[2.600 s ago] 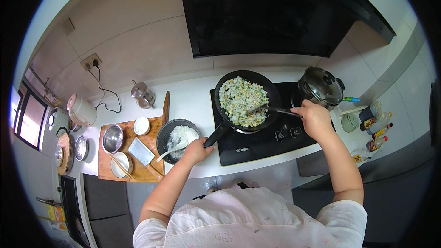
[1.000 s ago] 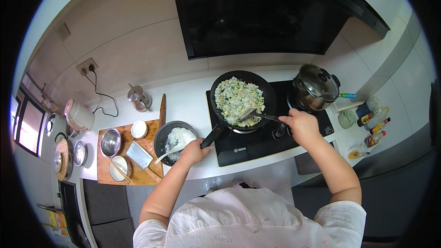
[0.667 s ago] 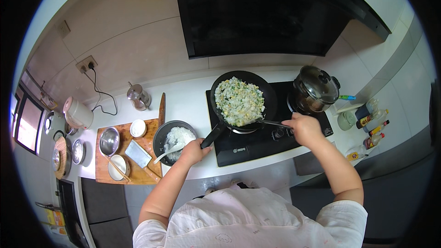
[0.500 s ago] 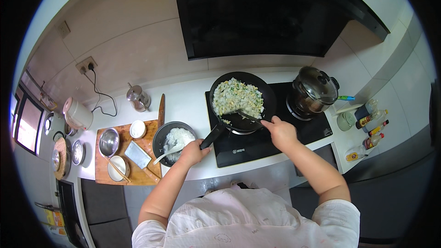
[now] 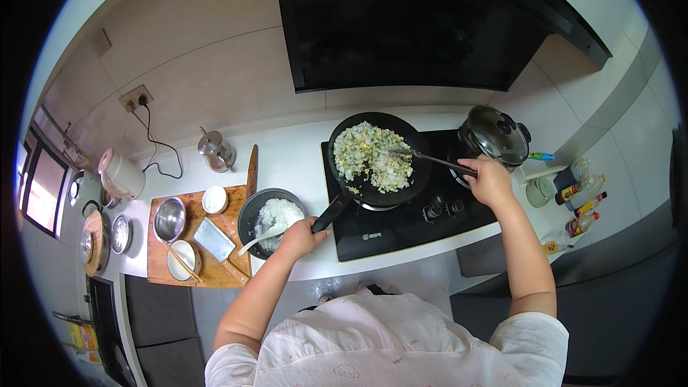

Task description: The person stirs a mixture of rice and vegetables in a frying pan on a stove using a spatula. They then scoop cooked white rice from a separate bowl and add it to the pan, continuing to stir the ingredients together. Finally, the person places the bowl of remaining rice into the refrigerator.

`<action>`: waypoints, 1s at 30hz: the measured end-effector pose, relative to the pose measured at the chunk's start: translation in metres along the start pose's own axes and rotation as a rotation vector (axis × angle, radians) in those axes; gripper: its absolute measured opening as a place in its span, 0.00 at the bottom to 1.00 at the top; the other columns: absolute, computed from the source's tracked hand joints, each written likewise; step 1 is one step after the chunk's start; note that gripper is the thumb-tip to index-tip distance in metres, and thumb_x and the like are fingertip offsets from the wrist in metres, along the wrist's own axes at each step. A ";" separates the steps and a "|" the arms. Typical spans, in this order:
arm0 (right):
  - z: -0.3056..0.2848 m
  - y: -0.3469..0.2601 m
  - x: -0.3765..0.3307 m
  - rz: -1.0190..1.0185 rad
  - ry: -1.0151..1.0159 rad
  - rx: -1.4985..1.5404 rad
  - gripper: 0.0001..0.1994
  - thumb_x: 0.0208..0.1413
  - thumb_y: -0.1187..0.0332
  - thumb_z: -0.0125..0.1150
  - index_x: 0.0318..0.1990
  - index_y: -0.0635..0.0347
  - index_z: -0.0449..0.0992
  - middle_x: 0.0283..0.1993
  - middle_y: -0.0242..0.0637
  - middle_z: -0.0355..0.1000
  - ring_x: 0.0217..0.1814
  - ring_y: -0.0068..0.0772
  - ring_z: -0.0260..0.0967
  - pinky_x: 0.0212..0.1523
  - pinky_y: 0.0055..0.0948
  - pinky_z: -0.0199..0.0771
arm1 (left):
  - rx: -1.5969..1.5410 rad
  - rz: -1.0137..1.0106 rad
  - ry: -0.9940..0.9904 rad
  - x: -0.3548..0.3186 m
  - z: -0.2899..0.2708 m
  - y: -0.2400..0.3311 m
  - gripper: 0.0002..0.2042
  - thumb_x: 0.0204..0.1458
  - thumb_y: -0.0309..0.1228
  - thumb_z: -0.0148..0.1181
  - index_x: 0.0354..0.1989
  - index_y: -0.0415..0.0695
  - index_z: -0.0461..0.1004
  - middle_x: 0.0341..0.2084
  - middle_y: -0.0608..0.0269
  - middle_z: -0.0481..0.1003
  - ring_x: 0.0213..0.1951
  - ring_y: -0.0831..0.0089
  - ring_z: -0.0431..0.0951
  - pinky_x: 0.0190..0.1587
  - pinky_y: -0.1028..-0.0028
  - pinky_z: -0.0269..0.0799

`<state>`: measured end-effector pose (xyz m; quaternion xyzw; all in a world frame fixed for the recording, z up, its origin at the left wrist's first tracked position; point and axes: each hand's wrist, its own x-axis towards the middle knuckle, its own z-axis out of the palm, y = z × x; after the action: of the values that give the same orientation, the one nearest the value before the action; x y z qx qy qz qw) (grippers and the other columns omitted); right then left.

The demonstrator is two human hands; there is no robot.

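A black frying pan full of pale rice mixed with yellow and green bits sits on the left burner of a black stove. My left hand grips the end of the pan's black handle. My right hand holds a long metal spatula whose blade lies in the food at the pan's right side. A dark bowl of white rice with a spoon in it stands just left of my left hand.
A lidded steel pot sits on the right burner. Sauce bottles stand at the far right. On the left lie a wooden board with a cleaver, small bowls and chopsticks, a steel jug and a white cooker.
My right hand swept the spatula toward the pan's near edge and then back out to the right. The food has shifted in the pan. My left hand stayed on the handle.
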<state>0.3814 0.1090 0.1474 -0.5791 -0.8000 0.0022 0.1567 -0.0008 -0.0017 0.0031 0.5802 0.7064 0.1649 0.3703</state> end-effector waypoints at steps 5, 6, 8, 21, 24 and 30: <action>-0.020 -0.014 -0.002 -0.168 -0.045 -0.312 0.15 0.39 0.77 0.63 0.35 0.44 0.83 0.32 0.34 0.69 0.37 0.39 0.72 0.36 0.36 0.74 | -0.030 -0.052 -0.038 -0.001 -0.002 0.005 0.15 0.50 0.42 0.62 0.39 0.44 0.75 0.15 0.62 0.74 0.16 0.71 0.74 0.25 0.70 0.71; -0.021 -0.016 -0.002 -0.198 -0.064 -0.335 0.14 0.40 0.76 0.62 0.35 0.43 0.83 0.32 0.34 0.69 0.38 0.39 0.73 0.35 0.36 0.74 | -0.028 -0.046 -0.030 -0.002 -0.002 0.004 0.15 0.50 0.42 0.62 0.39 0.44 0.75 0.15 0.62 0.74 0.16 0.71 0.74 0.25 0.70 0.71; -0.016 -0.016 -0.003 -0.237 -0.078 -0.359 0.12 0.42 0.75 0.61 0.34 0.43 0.83 0.31 0.34 0.69 0.37 0.38 0.73 0.35 0.36 0.73 | -0.028 -0.037 -0.021 -0.003 -0.002 0.003 0.15 0.50 0.42 0.62 0.39 0.44 0.75 0.15 0.62 0.74 0.16 0.71 0.74 0.25 0.70 0.71; 0.014 -0.028 0.029 -0.347 0.167 -0.291 0.11 0.45 0.71 0.59 0.36 0.45 0.82 0.29 0.34 0.66 0.31 0.38 0.70 0.28 0.36 0.72 | 0.061 -0.003 0.014 0.001 0.000 0.000 0.17 0.49 0.43 0.62 0.41 0.44 0.76 0.22 0.55 0.77 0.25 0.63 0.78 0.33 0.67 0.73; 0.014 -0.033 0.030 -0.336 0.187 -0.274 0.13 0.45 0.72 0.58 0.37 0.44 0.82 0.29 0.34 0.66 0.31 0.39 0.70 0.29 0.36 0.72 | 0.051 -0.031 0.003 -0.001 -0.001 0.001 0.18 0.49 0.44 0.62 0.42 0.44 0.76 0.26 0.53 0.78 0.30 0.59 0.79 0.38 0.65 0.73; 0.048 -0.033 0.027 -0.317 0.190 -0.230 0.09 0.48 0.68 0.58 0.35 0.43 0.82 0.30 0.34 0.66 0.30 0.39 0.70 0.29 0.38 0.72 | 0.048 -0.052 -0.014 -0.001 -0.002 0.006 0.18 0.49 0.44 0.62 0.42 0.45 0.76 0.26 0.53 0.78 0.31 0.59 0.79 0.38 0.65 0.73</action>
<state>0.3307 0.1320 0.1146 -0.4577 -0.8577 -0.1684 0.1628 0.0021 -0.0001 0.0090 0.5713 0.7225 0.1342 0.3655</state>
